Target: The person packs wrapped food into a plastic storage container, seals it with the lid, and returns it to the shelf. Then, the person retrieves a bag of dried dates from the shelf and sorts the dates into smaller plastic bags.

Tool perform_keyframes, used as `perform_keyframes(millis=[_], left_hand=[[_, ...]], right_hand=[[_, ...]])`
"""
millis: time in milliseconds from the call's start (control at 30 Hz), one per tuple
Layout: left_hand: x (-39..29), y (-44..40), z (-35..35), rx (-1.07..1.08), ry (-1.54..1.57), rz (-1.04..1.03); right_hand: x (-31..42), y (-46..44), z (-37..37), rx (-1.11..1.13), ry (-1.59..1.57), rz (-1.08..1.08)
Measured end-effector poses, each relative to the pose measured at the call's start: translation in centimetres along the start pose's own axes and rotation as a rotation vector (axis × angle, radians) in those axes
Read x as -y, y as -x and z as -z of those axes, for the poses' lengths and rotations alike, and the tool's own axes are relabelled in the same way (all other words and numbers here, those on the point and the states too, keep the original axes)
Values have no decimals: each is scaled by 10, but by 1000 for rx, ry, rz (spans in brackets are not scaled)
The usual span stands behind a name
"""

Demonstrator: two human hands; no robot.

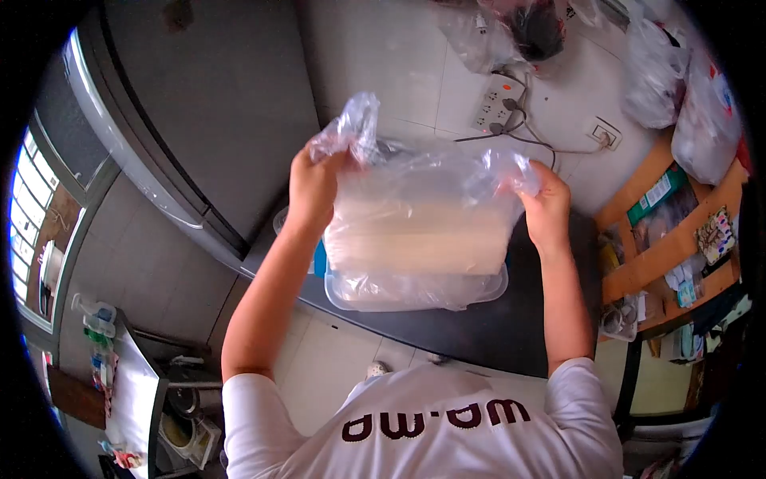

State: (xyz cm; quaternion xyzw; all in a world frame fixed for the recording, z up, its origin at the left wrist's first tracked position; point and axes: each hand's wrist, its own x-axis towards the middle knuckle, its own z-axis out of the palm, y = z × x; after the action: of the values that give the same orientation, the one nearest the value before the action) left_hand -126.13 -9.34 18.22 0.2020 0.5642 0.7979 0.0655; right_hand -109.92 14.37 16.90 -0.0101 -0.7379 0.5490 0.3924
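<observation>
Clear, thin plastic bag (435, 169) around cream layered block (419, 239), over translucent tub (333, 302); left hand (313, 188), right hand (548, 211) each pinching 1 corner; no knot visible.

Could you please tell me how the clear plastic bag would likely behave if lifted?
The thin clear plastic bag is probably floppy, as its edge crumples in the left hand and right hand. The broad pale contents may make it sag.

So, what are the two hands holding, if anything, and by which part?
Both hands hold a clear plastic bag by its bunched far corners, one corner in each.
</observation>
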Motion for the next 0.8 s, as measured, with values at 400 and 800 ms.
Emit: perform_keyframes(millis=[400,800], left_hand=[[72,21,36,230,-745,59],[54,60,0,661,-1120,0]], right_hand=[[-60,37,13,347,227,-189],[-40,48,-36,589,686,144]])
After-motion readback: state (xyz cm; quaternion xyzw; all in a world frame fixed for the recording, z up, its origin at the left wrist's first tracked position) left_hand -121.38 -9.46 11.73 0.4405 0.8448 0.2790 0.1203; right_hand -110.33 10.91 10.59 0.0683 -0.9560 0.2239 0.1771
